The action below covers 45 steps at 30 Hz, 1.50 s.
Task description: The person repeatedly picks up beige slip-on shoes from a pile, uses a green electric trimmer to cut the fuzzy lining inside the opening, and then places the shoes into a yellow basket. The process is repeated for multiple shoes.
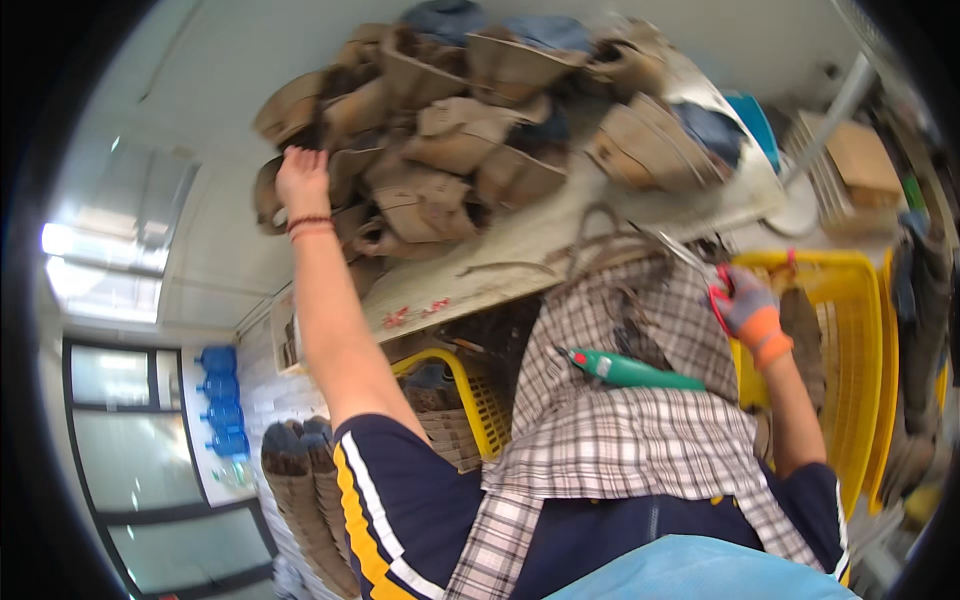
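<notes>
Left hand, bare and banded at the wrist with a red-brown cord, is stretched far out to the heap of brown folded pieces piled at the far end of the worktable. Its fingers are laid on a piece at the near left edge of the heap; whether that piece is already pinched cannot be told, as the fingertips are hidden among the folds.

Right hand, gloved in grey and orange, is closed around the red handles of a pair of scissors, whose blades point toward the table's near edge.

A single piece is best taken by its outer flap and lifted clear rather than dragged, since the heap is loosely stacked and neighbours could be pulled off the edge. The scissors are best kept pointed away from the reaching arm.

A checked cloth is draped over the lap, and a green-handled tool rests on it. Strips of brown material lie along the table's near edge. Yellow plastic crates stand to the right and below the table. Stacked brown pieces stand at lower left, and blue water bottles are lined up beside large windows.
</notes>
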Motion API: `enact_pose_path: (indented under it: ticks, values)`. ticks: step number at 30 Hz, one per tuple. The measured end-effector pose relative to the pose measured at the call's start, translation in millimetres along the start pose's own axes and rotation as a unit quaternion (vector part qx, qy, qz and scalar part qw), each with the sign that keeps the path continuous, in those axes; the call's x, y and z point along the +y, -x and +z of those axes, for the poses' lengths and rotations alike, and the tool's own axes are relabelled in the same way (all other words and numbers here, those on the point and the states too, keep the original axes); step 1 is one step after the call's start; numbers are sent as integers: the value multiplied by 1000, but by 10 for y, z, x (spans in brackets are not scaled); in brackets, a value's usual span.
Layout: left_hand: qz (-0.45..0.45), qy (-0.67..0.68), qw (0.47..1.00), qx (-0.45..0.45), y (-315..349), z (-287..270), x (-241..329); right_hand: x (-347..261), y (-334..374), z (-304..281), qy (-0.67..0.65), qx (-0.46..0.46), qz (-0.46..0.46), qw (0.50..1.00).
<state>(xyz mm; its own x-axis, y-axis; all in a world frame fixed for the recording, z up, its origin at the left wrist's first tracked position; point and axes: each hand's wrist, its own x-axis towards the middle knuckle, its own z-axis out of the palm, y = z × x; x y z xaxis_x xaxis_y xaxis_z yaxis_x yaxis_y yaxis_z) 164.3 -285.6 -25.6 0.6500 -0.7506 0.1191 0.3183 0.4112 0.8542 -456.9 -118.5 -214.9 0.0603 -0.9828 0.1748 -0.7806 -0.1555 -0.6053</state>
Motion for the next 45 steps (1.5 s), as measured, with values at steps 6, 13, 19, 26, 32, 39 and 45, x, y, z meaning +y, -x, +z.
enact_pose_path:
  ticks: [6, 13, 19, 26, 32, 39, 45]
  values:
    - [-293, 24, 922, -253, 1748, 550, -1310, -9, -538, -54, 146, -15, -145, 978]
    - [-453, -106, 862, -203, 2361, 1536, -2275, -464, -1147, 264, 167, -157, -194, 954]
    - [-455, 48, 878, -139, 2327, 1745, -2543, -425, -1216, 436, 108, -97, -245, 959]
    - [-326, 184, 891, -258, 2669, 1484, -2403, -278, -933, 140, -145, 357, -199, 901]
    - [-267, 192, 881, -339, 2944, 1364, -2082, -100, -1344, 252, -147, 173, -46, 973]
    - [-269, 240, 920, -155, 2875, 537, -1764, 126, -1668, 282, -315, 114, 32, 942]
    - [-109, 212, 970, -42, 3094, -132, -1233, 248, -1847, 490, -242, 206, 3, 948]
